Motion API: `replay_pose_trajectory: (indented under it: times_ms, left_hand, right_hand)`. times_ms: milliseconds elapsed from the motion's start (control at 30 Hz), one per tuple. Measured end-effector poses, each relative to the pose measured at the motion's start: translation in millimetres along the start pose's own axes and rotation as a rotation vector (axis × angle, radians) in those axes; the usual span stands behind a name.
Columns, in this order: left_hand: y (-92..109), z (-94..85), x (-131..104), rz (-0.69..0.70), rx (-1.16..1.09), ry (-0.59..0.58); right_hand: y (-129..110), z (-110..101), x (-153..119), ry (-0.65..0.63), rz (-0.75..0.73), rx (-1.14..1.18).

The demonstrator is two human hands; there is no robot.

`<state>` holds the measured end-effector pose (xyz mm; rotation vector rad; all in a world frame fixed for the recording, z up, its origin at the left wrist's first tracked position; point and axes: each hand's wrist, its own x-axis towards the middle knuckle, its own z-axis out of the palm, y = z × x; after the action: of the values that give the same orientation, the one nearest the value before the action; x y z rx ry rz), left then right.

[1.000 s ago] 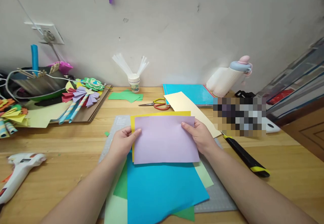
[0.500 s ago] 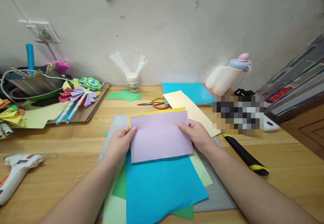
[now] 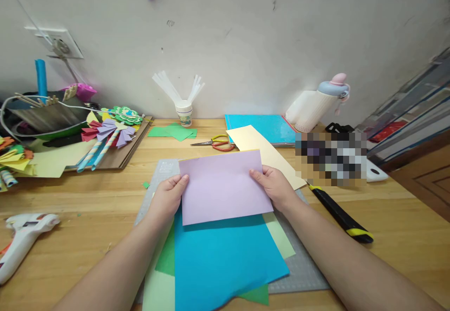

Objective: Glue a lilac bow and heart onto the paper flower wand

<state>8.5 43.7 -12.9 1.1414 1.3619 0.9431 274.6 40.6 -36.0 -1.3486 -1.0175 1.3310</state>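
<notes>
A light purple paper [image 3: 223, 189] is held up by its two side edges, with a thin yellow edge showing along its top. My left hand [image 3: 172, 191] pinches the left edge, thumb in front. On the right edge my right hand [image 3: 272, 184] grips in the same way; the fingers behind the sheet are hidden. Below it lies a blue paper [image 3: 225, 264] over green paper [image 3: 168, 252] and pale green paper [image 3: 160, 290], on a grey cutting mat [image 3: 309, 264].
Scissors [image 3: 220, 143], a cream sheet [image 3: 267, 154] and a blue folder [image 3: 262, 128] lie behind. A cutter [image 3: 339, 215] is at right, a glue gun [image 3: 26, 240] at left. A paper cup [image 3: 184, 114], bottle [image 3: 314, 107] and paper flowers [image 3: 116, 132] stand or lie farther back.
The purple sheet has shifted slightly up and now covers most of the yellow one behind it. Both hands stay at nearly the same places.
</notes>
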Motion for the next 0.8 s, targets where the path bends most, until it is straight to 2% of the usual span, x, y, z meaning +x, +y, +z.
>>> replay_pose_trajectory:
  times_ms: [467, 533, 667, 800]
  left_hand:
    - [0, 1.6, 1, 0.045, 0.074, 0.01]
    - [-1, -0.2, 0, 0.064, 0.132, 0.067]
    - [1, -10.7, 0, 0.148, 0.222, 0.268]
    - [6, -29.1, 17, 0.124, 0.167, 0.445]
  right_hand:
    - [-2, 1, 0, 0.062, -0.064, 0.001]
    - [-2, 1, 0, 0.064, -0.087, 0.003]
    - [-3, 3, -1, 0.036, -0.107, 0.01]
    - [-3, 2, 1, 0.02, -0.13, 0.003]
